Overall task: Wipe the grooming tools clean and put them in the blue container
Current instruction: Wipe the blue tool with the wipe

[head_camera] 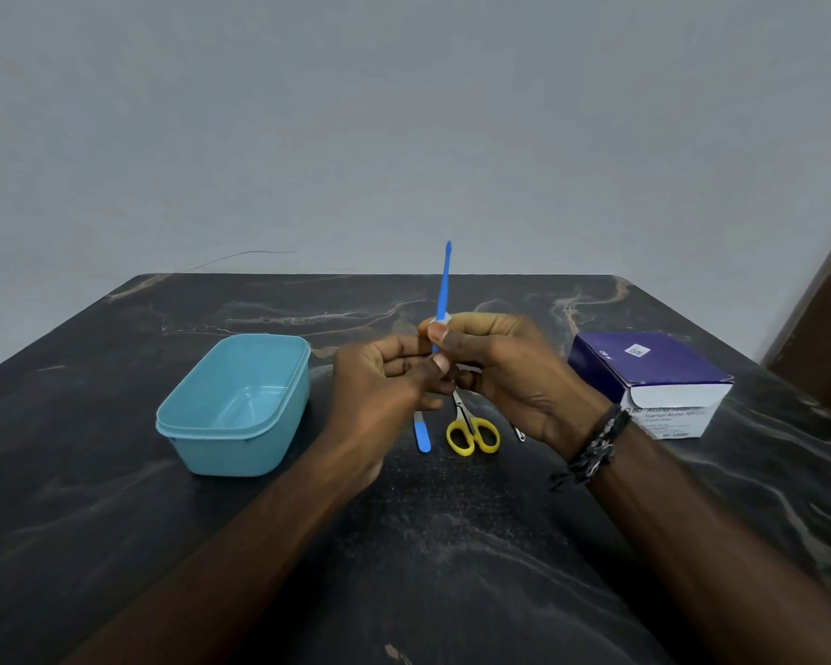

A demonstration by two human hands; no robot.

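1. One slim blue tool (444,280) is up in the air over the middle of the worktop (116,520), standing nearly upright, its tip pointing up toward the grey wall (404,112)
2. Right hand (509,371) has it pinched between thumb and fingers around the middle of the shaft, with a small white wipe (441,320) wrapped round the tool at that grip
3. Left hand (385,381) closes in from below, thumb and fingertips pressed together on the tool's lower end, just under the right hand's pinch
4. Down on the worktop beneath the hands lies a second blue-handled tool (422,435), flat, with its handle toward the camera
5. Just beside it on the right sit the yellow-handled scissors (472,431), blades shut, pointing away under the hands
6. A small metal tool (519,433) peeks out by the right wrist; too much of it is hidden to say what it is
7. Off to the left stands the blue container (233,405), lid off, nothing inside it, well apart from the tools
8. Over on the right rests the purple-and-white box of alcohol swabs (651,376), near the right wrist, which wears a dark braided bracelet (596,446)
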